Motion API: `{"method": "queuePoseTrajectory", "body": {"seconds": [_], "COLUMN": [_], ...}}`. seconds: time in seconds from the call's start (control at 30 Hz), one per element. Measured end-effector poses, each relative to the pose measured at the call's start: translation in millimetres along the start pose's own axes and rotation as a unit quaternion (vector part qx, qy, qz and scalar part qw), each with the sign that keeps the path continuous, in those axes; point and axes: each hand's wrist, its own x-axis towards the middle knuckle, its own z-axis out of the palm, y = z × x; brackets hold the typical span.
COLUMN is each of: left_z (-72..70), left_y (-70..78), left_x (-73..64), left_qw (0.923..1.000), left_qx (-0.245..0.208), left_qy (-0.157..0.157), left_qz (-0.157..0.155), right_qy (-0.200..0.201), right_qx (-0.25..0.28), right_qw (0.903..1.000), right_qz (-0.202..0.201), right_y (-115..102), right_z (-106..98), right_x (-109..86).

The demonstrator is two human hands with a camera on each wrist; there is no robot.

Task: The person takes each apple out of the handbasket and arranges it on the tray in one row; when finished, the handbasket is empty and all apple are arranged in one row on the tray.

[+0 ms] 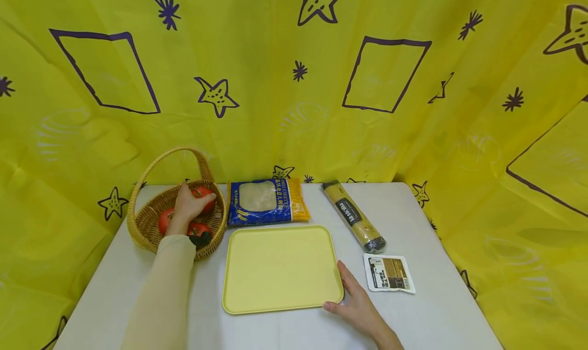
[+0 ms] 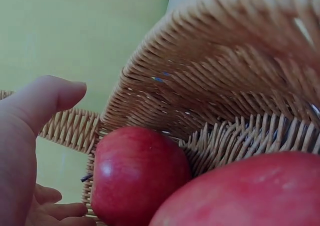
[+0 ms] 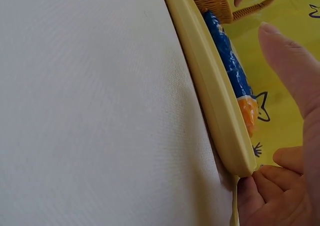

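Observation:
A wicker basket (image 1: 153, 215) with a tall handle stands at the table's left and holds red apples. My left hand (image 1: 188, 207) reaches into it beside the rear apple (image 1: 204, 199). In the left wrist view, its thumb and fingers are spread apart near an apple (image 2: 135, 171), with a gap at the thumb. A second apple (image 2: 260, 193) fills the lower right there. At the right front corner of the pale yellow tray (image 1: 282, 268), my right hand (image 1: 358, 306) touches the rim with extended fingers, its thumb held apart from them.
Behind the tray lies a blue and yellow pasta bag (image 1: 268, 202). A long spaghetti pack (image 1: 353, 217) lies to the right, with a small white packet (image 1: 389, 273) in front of it. Yellow patterned cloth (image 1: 275, 84) surrounds the white table (image 1: 436, 309).

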Motion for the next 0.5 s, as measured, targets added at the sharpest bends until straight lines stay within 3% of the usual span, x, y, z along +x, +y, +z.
{"method": "queuePoseTrajectory", "body": {"seconds": [0.5], "left_z": [-0.8], "left_y": [-0.1], "left_x": [9.8], "left_qw": [0.9986], "left_qx": [0.034], "left_qy": [-0.036], "left_qz": [-0.018], "right_qy": [0.001], "right_qx": [-0.04], "right_qw": [0.9991], "right_qz": [-0.013], "right_y": [0.5], "right_z": [0.7], "right_x": [-0.8]}}
